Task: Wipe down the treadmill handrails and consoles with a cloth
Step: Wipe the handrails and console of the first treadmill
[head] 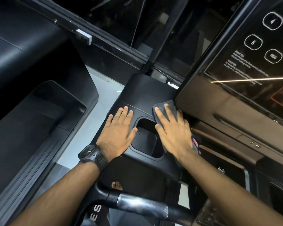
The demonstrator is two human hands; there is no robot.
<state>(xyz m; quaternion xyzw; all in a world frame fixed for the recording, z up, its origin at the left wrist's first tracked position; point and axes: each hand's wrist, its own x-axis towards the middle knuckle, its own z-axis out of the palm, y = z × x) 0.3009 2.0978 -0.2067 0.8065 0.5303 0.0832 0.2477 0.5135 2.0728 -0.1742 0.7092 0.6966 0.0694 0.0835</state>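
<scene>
1. We see the left hand [119, 131] lying flat on the black plastic tray [142, 93] of the treadmill. Its grip is wide, fingers straight and slightly spread, holding nothing.
2. The right hand [173, 132] presses flat on a dark grey cloth [172, 105]. This grip is also wide, with straight fingers on top of the cloth rather than curled round it.
3. The cloth lies on the tray just right of the cup well [145, 139], touching the lower left corner of the glossy console [227, 88]. The hand hides most of it, and only its far edge and a strip below the wrist show.
4. A pink patch [194, 142] shows beside the right wrist, and we cannot tell whether it belongs to the cloth.
5. The console is cut off at the top and right. We can read buttons marked 4 and 6, but the small white print is blurred and the red stop box is only partly in frame.
6. The handrail [142, 203] crosses the bottom, black with a shiny speckled silver section, and neither hand touches it. The letters below it are cut off.
7. A dark watch [88, 154] sits on the left wrist.
8. A bare foot [116, 185] shows between the tray and the handrail, mostly hidden.
9. At the left, a second treadmill [36, 115] is dark, with little detail, across a strip of pale floor [103, 95].
</scene>
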